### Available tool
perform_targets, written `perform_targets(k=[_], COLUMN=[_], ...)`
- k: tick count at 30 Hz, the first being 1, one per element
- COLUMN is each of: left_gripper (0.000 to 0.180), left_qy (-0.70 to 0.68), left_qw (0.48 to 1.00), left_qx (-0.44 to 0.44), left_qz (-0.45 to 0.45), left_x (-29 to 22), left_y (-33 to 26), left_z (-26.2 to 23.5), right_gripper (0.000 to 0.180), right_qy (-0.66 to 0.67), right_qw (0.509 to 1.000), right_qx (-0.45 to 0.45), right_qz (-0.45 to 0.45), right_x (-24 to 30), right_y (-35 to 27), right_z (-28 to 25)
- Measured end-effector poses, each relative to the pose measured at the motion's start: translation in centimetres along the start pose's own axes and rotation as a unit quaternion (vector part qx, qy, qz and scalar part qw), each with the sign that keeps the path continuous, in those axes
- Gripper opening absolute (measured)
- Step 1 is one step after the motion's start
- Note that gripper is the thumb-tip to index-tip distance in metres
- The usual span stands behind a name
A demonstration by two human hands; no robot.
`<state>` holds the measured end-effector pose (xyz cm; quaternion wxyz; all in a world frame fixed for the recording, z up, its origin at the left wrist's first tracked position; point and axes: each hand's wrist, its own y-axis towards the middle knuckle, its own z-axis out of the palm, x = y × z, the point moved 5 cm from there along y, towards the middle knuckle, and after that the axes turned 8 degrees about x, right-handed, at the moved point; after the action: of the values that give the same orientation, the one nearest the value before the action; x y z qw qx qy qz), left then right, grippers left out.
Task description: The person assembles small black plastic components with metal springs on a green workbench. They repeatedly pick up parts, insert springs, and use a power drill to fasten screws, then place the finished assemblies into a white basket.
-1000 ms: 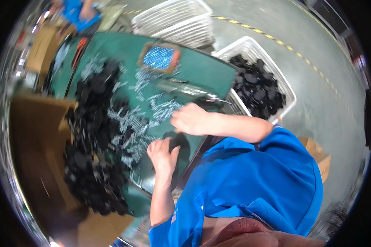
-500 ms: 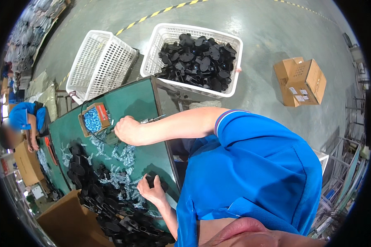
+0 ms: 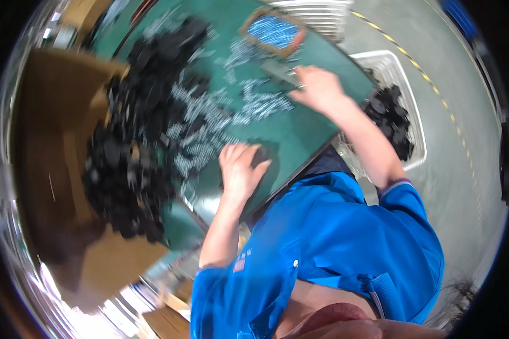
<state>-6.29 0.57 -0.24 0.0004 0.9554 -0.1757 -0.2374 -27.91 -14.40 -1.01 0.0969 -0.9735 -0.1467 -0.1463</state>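
Observation:
My left hand (image 3: 240, 170) is curled at the near side of the green table (image 3: 300, 133), its thumb and fingers around a black plastic part (image 3: 261, 158) that they partly cover. Further off and to the right, my right hand (image 3: 321, 90) is closed. Bits of shiny metal show at its fingertips, but blur hides what it grips. Beside those fingers lies a flat grey-green piece (image 3: 278, 72). Loose metal springs (image 3: 263, 104) are strewn between my hands and to the left. A small carton (image 3: 296, 48) of blue springs stands just beyond my right hand.
Black plastic parts (image 3: 124, 164) are heaped along the table's left side, by a big open cardboard box (image 3: 51, 141). On the floor at right, a white basket (image 3: 417, 141) holds more black parts. Another white basket (image 3: 328, 17) stands at the far edge.
The view has swung left, so table and box fill more of it. My right hand stays near the grey-green piece; my left hand still holds the black part.

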Motion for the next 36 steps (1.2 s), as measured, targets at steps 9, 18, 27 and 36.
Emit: perform_targets(k=[9, 18, 27, 36], left_gripper=[0.045, 0.047, 0.048, 0.049], left_qy=[-0.028, 0.011, 0.015, 0.012], left_qw=[0.999, 0.998, 0.997, 0.997], left_qx=[-0.018, -0.019, -0.021, -0.03], left_qz=[-0.025, -0.056, -0.07, -0.065], left_x=[0.6, -0.8, -1.0, -1.1], left_y=[-0.9, 0.9, 1.1, 1.2], left_z=[0.0, 0.8, 1.0, 0.9], right_gripper=[0.046, 0.069, 0.083, 0.082], right_qy=[0.723, 0.781, 0.712, 0.718], right_qw=[0.685, 0.535, 0.616, 0.611], right_qx=[-0.039, -0.074, -0.109, -0.11], right_qz=[-0.078, -0.312, -0.318, -0.316], right_x=[1.0, 5.1, 6.8, 6.8], right_y=[-3.1, -5.2, -5.2, -4.9], right_z=[-2.9, -3.9, -2.1, -1.1])
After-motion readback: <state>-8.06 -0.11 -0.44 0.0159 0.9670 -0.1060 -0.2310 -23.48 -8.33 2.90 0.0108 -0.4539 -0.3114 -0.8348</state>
